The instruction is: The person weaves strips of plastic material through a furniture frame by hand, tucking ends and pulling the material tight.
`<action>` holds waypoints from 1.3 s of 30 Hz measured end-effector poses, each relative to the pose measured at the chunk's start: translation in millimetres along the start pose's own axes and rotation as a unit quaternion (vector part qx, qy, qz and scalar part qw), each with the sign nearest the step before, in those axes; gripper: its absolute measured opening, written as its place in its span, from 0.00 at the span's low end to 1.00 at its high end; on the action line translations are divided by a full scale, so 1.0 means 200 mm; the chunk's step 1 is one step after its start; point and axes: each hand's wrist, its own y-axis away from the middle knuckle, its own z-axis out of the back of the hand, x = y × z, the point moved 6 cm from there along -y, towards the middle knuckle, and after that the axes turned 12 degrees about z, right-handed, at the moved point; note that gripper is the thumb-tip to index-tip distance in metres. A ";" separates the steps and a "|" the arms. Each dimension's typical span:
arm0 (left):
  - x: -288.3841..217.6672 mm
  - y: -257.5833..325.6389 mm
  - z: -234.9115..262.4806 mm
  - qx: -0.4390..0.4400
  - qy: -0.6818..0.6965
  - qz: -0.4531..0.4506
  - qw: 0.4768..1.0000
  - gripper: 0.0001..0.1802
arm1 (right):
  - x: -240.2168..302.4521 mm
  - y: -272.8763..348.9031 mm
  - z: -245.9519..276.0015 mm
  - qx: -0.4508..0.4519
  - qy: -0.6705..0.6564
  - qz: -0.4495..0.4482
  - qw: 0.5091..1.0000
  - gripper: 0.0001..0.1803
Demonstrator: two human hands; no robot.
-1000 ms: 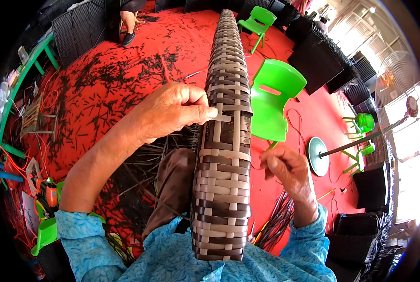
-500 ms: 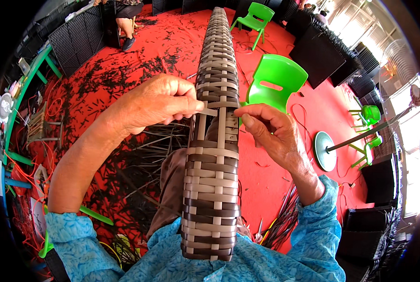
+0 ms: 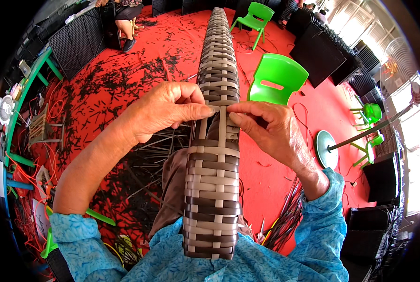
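A long narrow woven piece (image 3: 211, 188) of flat brown, grey and beige plastic strips runs away from my lap. Across its open gap, where lengthwise strips (image 3: 222, 127) lie bare, my two hands meet. My left hand (image 3: 170, 110) is closed, its thumb and forefinger pinching a greyish weaving strip (image 3: 216, 108) at the left of the middle lengthwise strip. My right hand (image 3: 273, 124) pinches with thumb and forefinger just right of that middle strip; its fingertips hide most of what they grip, apparently the same strip.
Green plastic chairs (image 3: 278, 77) stand beyond on the red floor (image 3: 172, 44), which is strewn with dark scraps. Loose strips (image 3: 287, 218) lie at my right. A round-based stand (image 3: 325, 148) is farther right. A green bench (image 3: 26, 94) and cables line the left; another person (image 3: 124, 26) sits far left.
My left hand has moved right, bringing the strip against the middle lengthwise strip. My right hand has come left, its thumb and forefinger now closed together at the gap.
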 end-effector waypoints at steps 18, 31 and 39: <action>0.01 0.05 -0.04 -0.145 0.028 -0.132 0.980 0.06 | -0.01 0.03 -0.01 -0.032 0.024 0.039 0.998 0.11; 0.07 0.05 -0.05 -0.131 0.093 -0.136 0.977 0.07 | -0.03 -0.03 -0.02 0.044 -0.033 -0.065 0.996 0.09; 0.15 0.06 -0.05 -0.136 0.221 -0.136 0.956 0.06 | -0.04 0.02 0.02 -0.001 0.008 -0.060 0.998 0.08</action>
